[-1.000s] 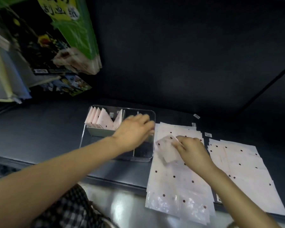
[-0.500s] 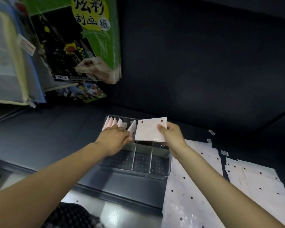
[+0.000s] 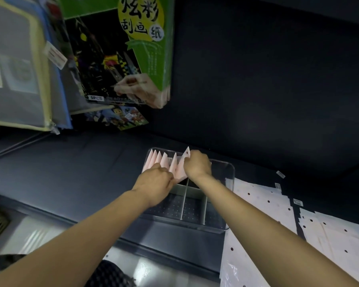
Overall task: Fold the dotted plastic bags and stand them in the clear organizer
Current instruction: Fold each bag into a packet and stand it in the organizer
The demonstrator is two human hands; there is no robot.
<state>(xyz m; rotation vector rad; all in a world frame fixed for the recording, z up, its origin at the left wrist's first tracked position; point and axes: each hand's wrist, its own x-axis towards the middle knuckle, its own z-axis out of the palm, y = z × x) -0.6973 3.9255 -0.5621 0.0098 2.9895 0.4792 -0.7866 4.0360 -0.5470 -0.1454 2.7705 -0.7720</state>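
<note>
The clear organizer [image 3: 228,201] sits on the dark shelf, with dividers splitting it into compartments. Several folded pinkish bags [image 3: 158,161] stand upright in its far compartment. My right hand [image 3: 197,165] grips a folded dotted bag [image 3: 183,162] and holds it down among the standing ones, its tip sticking up. My left hand [image 3: 155,184] rests against the row of folded bags at the organizer's left side, fingers curled against them. Flat dotted plastic bags [image 3: 257,204] lie stacked to the right of the organizer.
A second stack of dotted bags [image 3: 336,237] lies at the far right. Green scratch-paper packs [image 3: 133,48] and zip pouches [image 3: 19,69] hang above left. Small white labels [image 3: 280,174] lie on the shelf [image 3: 71,172]. The front compartments of the organizer hold nothing.
My right hand lifted the folded bag off the flat stack, carried it left over the organizer and lowered it into the far compartment. My left hand shifted to the standing bags.
</note>
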